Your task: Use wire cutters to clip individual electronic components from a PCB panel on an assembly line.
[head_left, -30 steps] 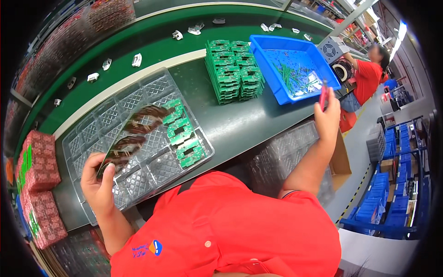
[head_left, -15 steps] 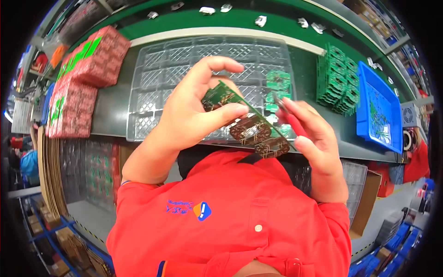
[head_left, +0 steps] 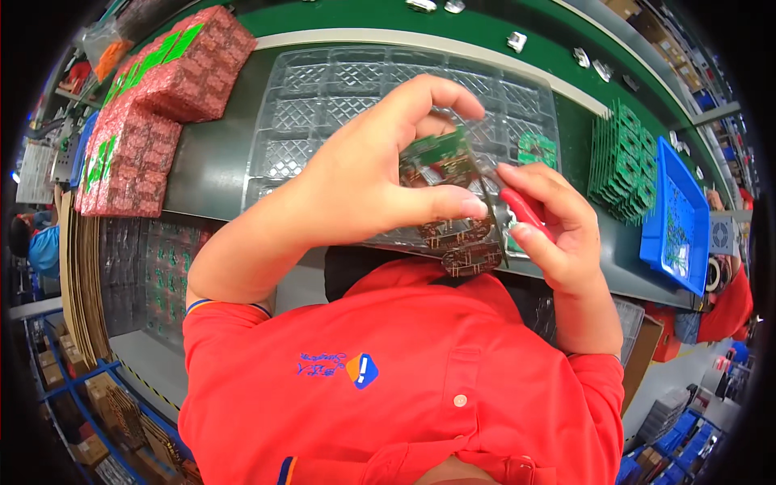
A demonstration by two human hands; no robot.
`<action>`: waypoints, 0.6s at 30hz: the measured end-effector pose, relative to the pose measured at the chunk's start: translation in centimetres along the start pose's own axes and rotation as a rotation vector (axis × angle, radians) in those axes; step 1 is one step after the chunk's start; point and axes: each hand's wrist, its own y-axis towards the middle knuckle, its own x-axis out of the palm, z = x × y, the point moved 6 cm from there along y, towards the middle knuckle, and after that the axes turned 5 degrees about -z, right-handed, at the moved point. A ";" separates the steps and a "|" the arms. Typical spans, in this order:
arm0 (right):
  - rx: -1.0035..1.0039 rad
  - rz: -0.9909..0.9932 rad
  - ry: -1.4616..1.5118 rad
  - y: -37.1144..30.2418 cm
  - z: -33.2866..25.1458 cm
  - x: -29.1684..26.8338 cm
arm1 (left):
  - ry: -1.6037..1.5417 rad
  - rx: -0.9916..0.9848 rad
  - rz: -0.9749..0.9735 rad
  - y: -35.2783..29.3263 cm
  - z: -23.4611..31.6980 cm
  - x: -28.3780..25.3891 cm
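My left hand holds a green circuit board panel between thumb and fingers. The panel is tilted up above the bench's front edge, and its lower sections hang below my thumb. In my right hand is a pair of red-handled cutters. Their metal jaws point at the panel's right edge; whether they touch it I cannot tell. Under both hands lies a clear plastic tray with moulded compartments. A few green boards sit in its right-hand compartments, partly hidden by my right hand.
Pink-wrapped stacks with bright green tops stand at the left. To the right are stacked green panels and a blue bin holding small green pieces. Beyond the tray runs a green conveyor with small silvery parts.
The view has shifted, with the bench items sliding across it. The panel has turned more upright in my left hand. My right hand still grips the cutters beside it.
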 end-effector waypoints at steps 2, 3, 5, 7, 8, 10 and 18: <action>-0.058 0.085 0.071 0.8 0.9 -0.3 | -0.217 -0.070 0.019 0.6 -1.3 -1.5; 0.009 0.103 0.210 1.1 1.7 -0.2 | -0.299 -0.180 -0.009 0.9 -1.9 -2.3; 0.183 0.067 0.552 1.6 2.9 0.8 | -0.289 -0.190 -0.069 0.8 -1.9 -3.7; 0.240 -0.063 0.815 2.4 3.5 1.4 | -0.378 0.120 -0.120 2.0 -2.6 -4.4; 0.270 -0.016 0.911 2.7 3.7 2.0 | -0.354 0.153 -0.091 2.0 -3.4 -5.6; 0.262 0.002 0.868 3.6 4.1 1.7 | -0.191 0.163 0.014 2.8 -4.8 -8.5; 0.191 0.045 0.431 6.1 2.5 -0.2 | 1.032 -0.280 0.004 2.6 -18.2 -21.4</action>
